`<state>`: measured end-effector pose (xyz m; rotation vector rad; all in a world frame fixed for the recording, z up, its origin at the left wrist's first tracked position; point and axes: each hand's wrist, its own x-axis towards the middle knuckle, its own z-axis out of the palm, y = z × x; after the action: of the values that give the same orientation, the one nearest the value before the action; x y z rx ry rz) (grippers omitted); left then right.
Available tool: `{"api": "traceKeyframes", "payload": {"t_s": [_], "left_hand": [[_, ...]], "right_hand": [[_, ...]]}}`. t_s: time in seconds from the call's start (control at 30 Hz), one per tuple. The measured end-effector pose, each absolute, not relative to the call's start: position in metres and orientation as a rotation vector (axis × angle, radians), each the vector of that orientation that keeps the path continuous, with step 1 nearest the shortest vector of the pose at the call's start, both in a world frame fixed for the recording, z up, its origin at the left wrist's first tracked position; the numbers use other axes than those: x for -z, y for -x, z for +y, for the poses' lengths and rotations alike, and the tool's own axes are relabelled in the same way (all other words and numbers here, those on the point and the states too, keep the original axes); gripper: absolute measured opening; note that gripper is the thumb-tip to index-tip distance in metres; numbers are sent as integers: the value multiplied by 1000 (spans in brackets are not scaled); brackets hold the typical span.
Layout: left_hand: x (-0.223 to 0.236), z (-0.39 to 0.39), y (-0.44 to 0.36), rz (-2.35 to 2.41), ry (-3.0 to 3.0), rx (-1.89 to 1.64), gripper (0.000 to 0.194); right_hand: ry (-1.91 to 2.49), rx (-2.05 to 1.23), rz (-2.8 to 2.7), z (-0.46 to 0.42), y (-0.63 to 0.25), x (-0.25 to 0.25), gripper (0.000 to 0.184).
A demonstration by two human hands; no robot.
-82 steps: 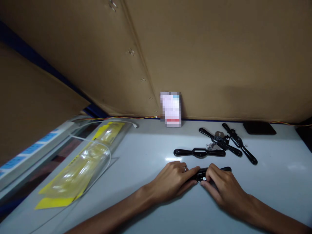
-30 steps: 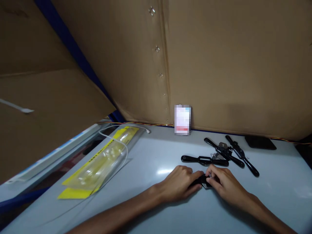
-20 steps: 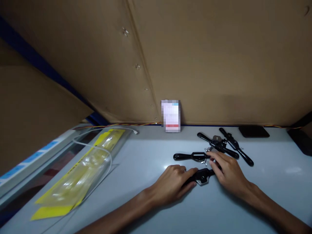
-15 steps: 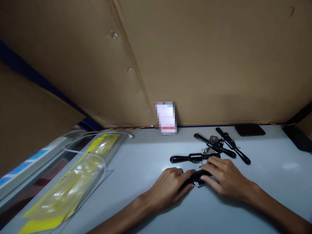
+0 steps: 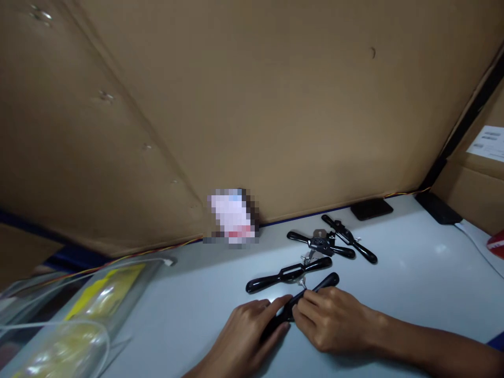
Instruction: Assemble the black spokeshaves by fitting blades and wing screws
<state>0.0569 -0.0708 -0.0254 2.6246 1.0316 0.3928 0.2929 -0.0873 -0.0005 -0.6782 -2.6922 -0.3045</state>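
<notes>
A black spokeshave [image 5: 327, 281] lies slantwise low over the table, its far handle pointing up and right. My left hand [image 5: 244, 333] is closed around its near handle, thumb and forefinger along the body. Curled fingers of my right hand [image 5: 333, 320] grip the middle of the same tool, covering most of its body. Just beyond lies a second spokeshave [image 5: 263, 284] with a silver screw near its handle. Two more, a third spokeshave [image 5: 345, 252] and a fourth spokeshave [image 5: 366, 254], sit behind it, with a flat metal blade [image 5: 317, 255] among them.
Against the cardboard wall [image 5: 275, 105] leans a blurred-out phone-like screen [image 5: 234, 215]. A dark flat case [image 5: 371, 209] and a black device [image 5: 439, 208] with a white cable lie at the back right. Yellow-backed plastic packaging [image 5: 94, 304] and a white cable [image 5: 106, 336] occupy the left.
The view has swung to the right, showing a box and a red object at the right edge. My right hand has curled in tighter, and the held spokeshave's far handle now shows.
</notes>
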Motion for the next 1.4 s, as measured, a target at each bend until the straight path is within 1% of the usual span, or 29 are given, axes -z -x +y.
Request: {"api": "traceKeyframes", "payload": {"t_s": [0.07,0.17,0.27,0.37,0.43,0.53,0.7,0.83,1.13,1.4], "left_hand": [[27,-70,-56,1024,-2632,-402,34],[30,-70,-54,1012,-2653,-428,33],[34,-69,-52,1005,-2668,-463,34],[37,-68,-50,1000,-2675,-482,36],[38,-67,-49,993,-2681,-486,36],[39,-66,-49,987,-2688,-477,36],[36,-68,-51,1014,-2700,-476,36],[32,-71,-54,1029,-2705,-501,34],[25,-59,-52,1223,-2678,-491,34],[26,-48,-44,1386,-2685,-507,37]], "right_hand": [[772,73,-2602,-83,-296,-4,25],[1040,-235,-2385,-68,-304,-8,22],[1302,-295,-2183,-48,-314,-4,16],[1475,-361,-2062,-32,-320,3,5],[1532,-398,-2042,-26,-323,5,5],[1620,-384,-2033,-20,-333,-1,11],[1993,-172,-1937,-5,-371,-19,18],[2212,-154,-1965,5,-393,-20,30],[2291,-234,-2086,12,-397,-12,31],[2218,-330,-1989,13,-392,-6,32]]}}
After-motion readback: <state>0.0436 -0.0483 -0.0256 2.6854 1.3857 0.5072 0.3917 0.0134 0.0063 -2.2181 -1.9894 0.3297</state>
